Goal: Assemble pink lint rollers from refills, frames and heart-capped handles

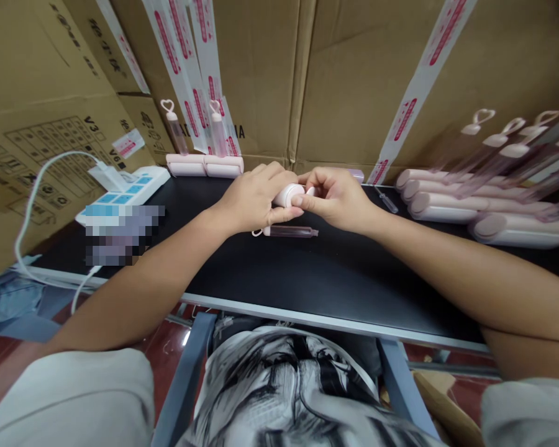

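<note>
1. At the middle of the black tabletop, the left hand and right hand close together on a small pink capsule-shaped case, fingers clamped around its ends.
2. A clear pink tube with a heart loop lies just beside the hands, at 6 o'clock.
3. The step appears to be fitting or closing the case; the next move likely calls for a firm, aligned press.
4. Finished cases stack at 3 o'clock; a power strip sits at 9 o'clock.
5. The cardboard cartons read "V3" and "V6"; the tape print is illegible.
</note>
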